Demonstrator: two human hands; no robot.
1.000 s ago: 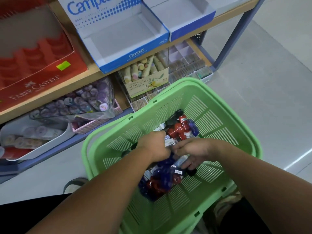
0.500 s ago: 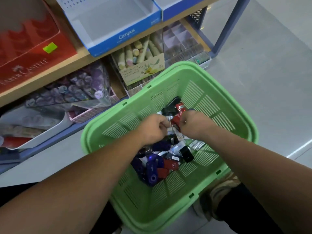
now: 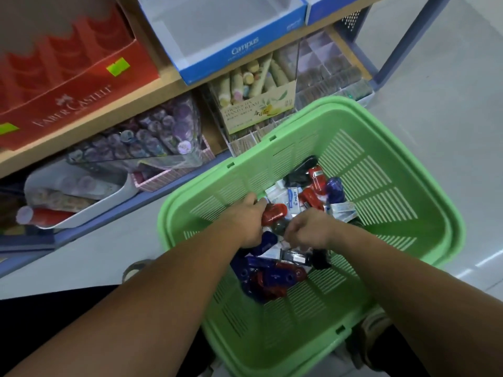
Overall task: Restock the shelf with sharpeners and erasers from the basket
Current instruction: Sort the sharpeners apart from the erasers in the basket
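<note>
Sharpeners (image 3: 275,276) and erasers (image 3: 293,198) lie heaped in the green basket (image 3: 381,148), right of the shelf (image 3: 152,99). Our left hand (image 3: 245,221) has its grip curled round a red sharpener (image 3: 275,213). Our right hand (image 3: 310,229) curls into the heap; we cannot tell what its grip holds.

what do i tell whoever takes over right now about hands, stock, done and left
Left hand: down in the green basket, gripping a red sharpener.
Right hand: beside it in the pile, fingers curled; what it holds is hidden.
Stock: red and blue sharpeners and Pilot erasers lie heaped in the basket, in front of the shelf.
Done: no sharpeners or erasers show on the shelf.
Left: lift them out and place them on the shelf.
</note>
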